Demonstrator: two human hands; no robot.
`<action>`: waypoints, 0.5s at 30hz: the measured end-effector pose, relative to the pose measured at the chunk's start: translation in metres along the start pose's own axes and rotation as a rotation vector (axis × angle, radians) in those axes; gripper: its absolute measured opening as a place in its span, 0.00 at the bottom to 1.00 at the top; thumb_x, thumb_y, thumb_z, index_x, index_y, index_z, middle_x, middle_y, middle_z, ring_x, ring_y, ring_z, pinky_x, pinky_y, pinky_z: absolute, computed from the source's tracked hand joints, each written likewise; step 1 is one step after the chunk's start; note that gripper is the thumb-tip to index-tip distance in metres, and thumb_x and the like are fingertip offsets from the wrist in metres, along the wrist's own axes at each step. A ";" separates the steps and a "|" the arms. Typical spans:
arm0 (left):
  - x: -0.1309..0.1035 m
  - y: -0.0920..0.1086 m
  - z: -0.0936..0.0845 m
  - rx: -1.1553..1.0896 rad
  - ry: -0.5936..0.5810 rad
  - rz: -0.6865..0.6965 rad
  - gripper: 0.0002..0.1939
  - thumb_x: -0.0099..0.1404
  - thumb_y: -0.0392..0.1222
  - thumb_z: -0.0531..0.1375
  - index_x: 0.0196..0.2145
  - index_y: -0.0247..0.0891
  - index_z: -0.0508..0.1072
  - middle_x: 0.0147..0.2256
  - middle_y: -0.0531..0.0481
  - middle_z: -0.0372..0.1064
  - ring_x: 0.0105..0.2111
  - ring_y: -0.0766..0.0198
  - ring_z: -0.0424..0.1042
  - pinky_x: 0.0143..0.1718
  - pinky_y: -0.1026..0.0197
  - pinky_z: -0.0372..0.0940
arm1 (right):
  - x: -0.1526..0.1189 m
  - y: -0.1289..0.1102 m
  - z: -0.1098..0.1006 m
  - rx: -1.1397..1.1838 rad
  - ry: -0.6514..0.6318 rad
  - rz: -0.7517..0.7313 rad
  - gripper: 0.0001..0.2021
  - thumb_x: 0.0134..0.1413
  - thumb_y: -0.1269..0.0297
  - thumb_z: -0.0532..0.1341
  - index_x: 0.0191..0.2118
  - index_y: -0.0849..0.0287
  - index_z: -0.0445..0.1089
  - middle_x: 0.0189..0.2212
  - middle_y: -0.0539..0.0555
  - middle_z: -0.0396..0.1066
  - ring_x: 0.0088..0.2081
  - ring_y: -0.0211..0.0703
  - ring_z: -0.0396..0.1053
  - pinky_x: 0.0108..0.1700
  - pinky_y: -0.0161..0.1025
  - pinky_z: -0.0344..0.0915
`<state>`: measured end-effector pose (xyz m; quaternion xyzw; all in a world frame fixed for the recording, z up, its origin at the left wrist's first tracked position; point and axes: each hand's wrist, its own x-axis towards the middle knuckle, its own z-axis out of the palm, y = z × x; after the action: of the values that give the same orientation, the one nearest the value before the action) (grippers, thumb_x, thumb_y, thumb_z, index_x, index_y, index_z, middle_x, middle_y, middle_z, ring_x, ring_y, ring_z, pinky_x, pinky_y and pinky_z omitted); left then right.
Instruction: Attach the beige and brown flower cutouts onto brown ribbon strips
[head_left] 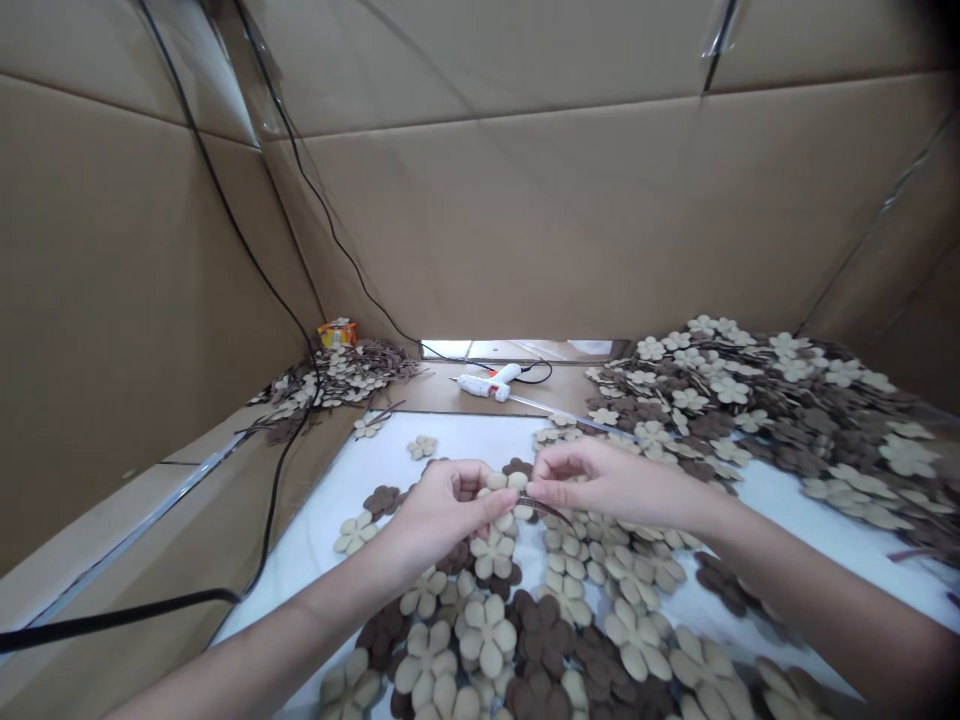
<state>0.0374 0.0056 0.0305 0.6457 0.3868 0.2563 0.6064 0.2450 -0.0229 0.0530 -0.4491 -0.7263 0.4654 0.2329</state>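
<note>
Between my two hands, above the white board, is a beige flower cutout [507, 483] with rounded petals. My left hand [461, 500] pinches it from the left, thumb over its lower edge. At its right edge, the fingertips of my right hand [574, 475] are closed on the same flower. A thin dark brown strip [551, 510] runs from under the flower and curves down to the right; which fingers grip it I cannot tell. Beneath my hands lie many loose beige flowers [487, 635] and dark brown flowers [541, 632], partly overlapping.
A white glue gun [487, 383] lies beyond my hands, its black cord [285, 460] trailing left. A large flower pile [727, 390] stands at the right, a smaller pile with strips [337, 380] at the far left. An orange packet [337, 332] sits there. Cardboard walls [487, 220] enclose the space.
</note>
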 end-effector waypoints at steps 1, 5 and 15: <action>0.000 0.001 0.000 0.007 -0.002 -0.002 0.16 0.51 0.51 0.66 0.22 0.35 0.68 0.16 0.56 0.62 0.17 0.72 0.59 0.16 0.70 0.49 | -0.001 -0.002 -0.001 -0.011 -0.012 -0.007 0.17 0.53 0.48 0.58 0.30 0.59 0.67 0.26 0.50 0.68 0.29 0.38 0.64 0.30 0.34 0.59; 0.001 -0.001 0.001 0.020 -0.026 -0.012 0.15 0.52 0.49 0.65 0.21 0.36 0.67 0.15 0.57 0.62 0.16 0.73 0.57 0.16 0.70 0.48 | -0.004 -0.006 -0.007 -0.009 -0.047 -0.039 0.16 0.55 0.49 0.56 0.30 0.59 0.67 0.30 0.50 0.70 0.33 0.40 0.66 0.36 0.35 0.60; 0.007 -0.009 -0.003 0.011 -0.075 0.013 0.18 0.55 0.53 0.63 0.27 0.34 0.69 0.21 0.55 0.65 0.21 0.71 0.63 0.23 0.68 0.58 | 0.001 0.006 -0.019 -0.030 0.004 -0.058 0.15 0.56 0.53 0.56 0.30 0.60 0.67 0.30 0.51 0.70 0.33 0.40 0.66 0.37 0.36 0.59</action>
<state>0.0372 0.0132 0.0211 0.6609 0.3608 0.2336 0.6153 0.2615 -0.0123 0.0567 -0.4323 -0.7454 0.4466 0.2411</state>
